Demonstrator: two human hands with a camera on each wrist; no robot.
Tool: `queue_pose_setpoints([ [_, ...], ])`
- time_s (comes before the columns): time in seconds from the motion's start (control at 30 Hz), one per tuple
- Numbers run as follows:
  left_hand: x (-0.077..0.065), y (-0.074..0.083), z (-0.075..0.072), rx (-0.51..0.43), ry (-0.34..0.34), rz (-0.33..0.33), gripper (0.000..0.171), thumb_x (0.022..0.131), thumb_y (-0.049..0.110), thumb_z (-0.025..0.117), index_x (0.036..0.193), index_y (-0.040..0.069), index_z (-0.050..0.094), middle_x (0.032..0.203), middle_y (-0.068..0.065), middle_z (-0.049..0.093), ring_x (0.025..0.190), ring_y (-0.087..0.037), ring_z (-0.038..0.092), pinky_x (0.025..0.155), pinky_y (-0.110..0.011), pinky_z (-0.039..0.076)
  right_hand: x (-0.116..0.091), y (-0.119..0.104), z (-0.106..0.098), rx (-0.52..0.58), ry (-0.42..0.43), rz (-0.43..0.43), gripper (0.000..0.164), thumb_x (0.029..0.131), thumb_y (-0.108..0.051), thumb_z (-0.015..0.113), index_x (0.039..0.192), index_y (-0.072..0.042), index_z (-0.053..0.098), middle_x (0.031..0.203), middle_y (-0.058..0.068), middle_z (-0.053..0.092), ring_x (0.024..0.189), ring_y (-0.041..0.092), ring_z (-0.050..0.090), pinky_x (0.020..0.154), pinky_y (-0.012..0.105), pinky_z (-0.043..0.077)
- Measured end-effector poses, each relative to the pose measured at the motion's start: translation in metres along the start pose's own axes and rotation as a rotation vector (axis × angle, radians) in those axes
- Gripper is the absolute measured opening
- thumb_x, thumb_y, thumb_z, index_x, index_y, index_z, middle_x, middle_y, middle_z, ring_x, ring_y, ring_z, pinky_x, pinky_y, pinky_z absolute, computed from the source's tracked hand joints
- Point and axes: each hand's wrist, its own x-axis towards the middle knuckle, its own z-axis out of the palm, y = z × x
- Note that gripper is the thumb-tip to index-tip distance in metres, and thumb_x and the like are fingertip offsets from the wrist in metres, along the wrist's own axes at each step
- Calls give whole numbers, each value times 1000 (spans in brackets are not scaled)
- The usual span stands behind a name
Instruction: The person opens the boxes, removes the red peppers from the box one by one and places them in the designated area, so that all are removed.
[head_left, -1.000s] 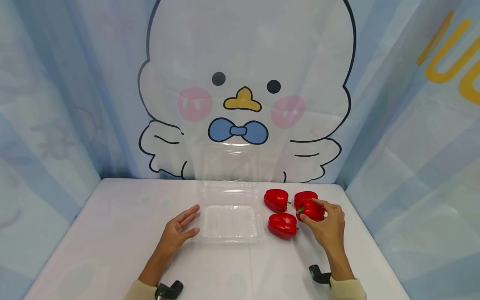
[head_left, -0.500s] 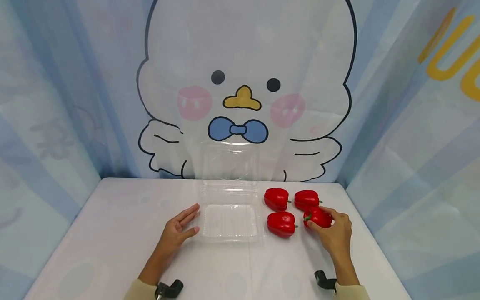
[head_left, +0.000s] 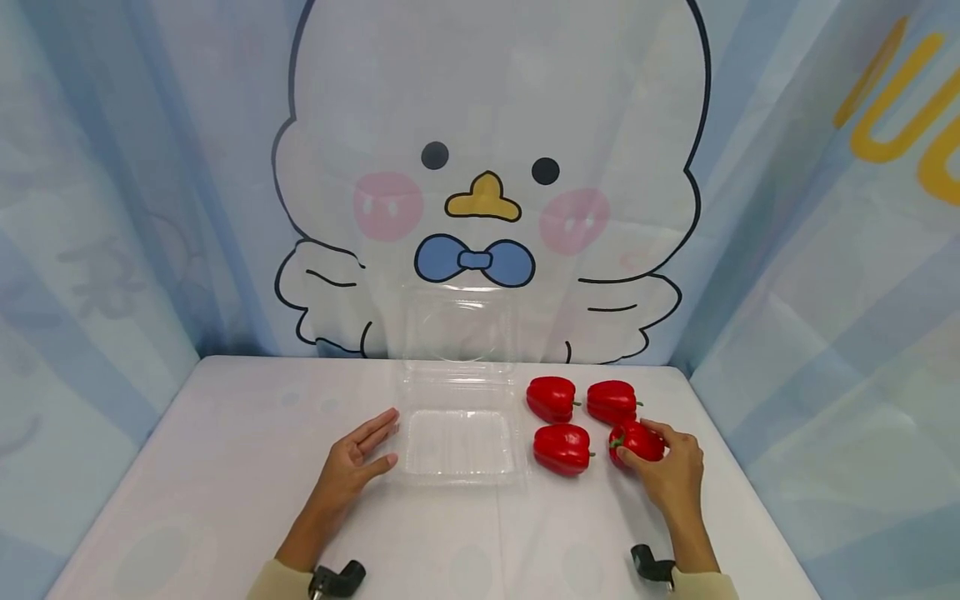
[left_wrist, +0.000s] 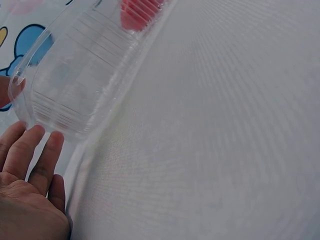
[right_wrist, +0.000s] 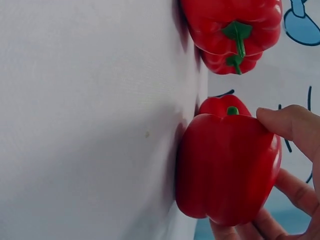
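Observation:
My right hand [head_left: 672, 468] grips a red bell pepper [head_left: 636, 443] low at the right of the table. In the right wrist view the thumb lies on the top edge of this pepper [right_wrist: 227, 170] and the fingers curl along its other side. A clear plastic clamshell box [head_left: 461, 446] sits mid-table, its lid [head_left: 461, 325] raised at the back. Beside the box's left edge is my left hand [head_left: 348, 467], fingers relaxed and holding nothing. The left wrist view has its fingertips right at the rim of the box [left_wrist: 75, 75].
Three more red bell peppers lie right of the box: one at the back [head_left: 551, 399], one in front of it [head_left: 562, 449] and one at the back right [head_left: 612, 402]. A printed curtain [head_left: 480, 100] stands behind the white table [head_left: 247, 433].
My right hand has moved right and toward the front with its pepper, away from the back right pepper, and has brought it down beside the others. The left hand has stayed put.

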Motion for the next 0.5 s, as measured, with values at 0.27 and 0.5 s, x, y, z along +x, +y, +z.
queue_pose_setpoints([
  [0.27, 0, -2, 3, 7, 10, -7, 67, 98, 6, 75, 159, 12, 48, 166, -5, 49, 143, 6, 51, 116, -15, 44, 2, 2, -5, -33, -16, 8, 69, 86, -19, 88, 148, -7, 59, 147, 32, 46, 141, 51, 37, 101, 71, 56],
  [0.5, 0, -4, 5, 24, 27, -11, 66, 98, 9, 75, 159, 12, 48, 165, -3, 50, 154, -17, 46, 121, -25, 40, -1, -9, -5, -54, 84, -36, 67, 86, -24, 88, 145, -8, 62, 149, 34, 46, 140, 51, 36, 102, 73, 53],
])
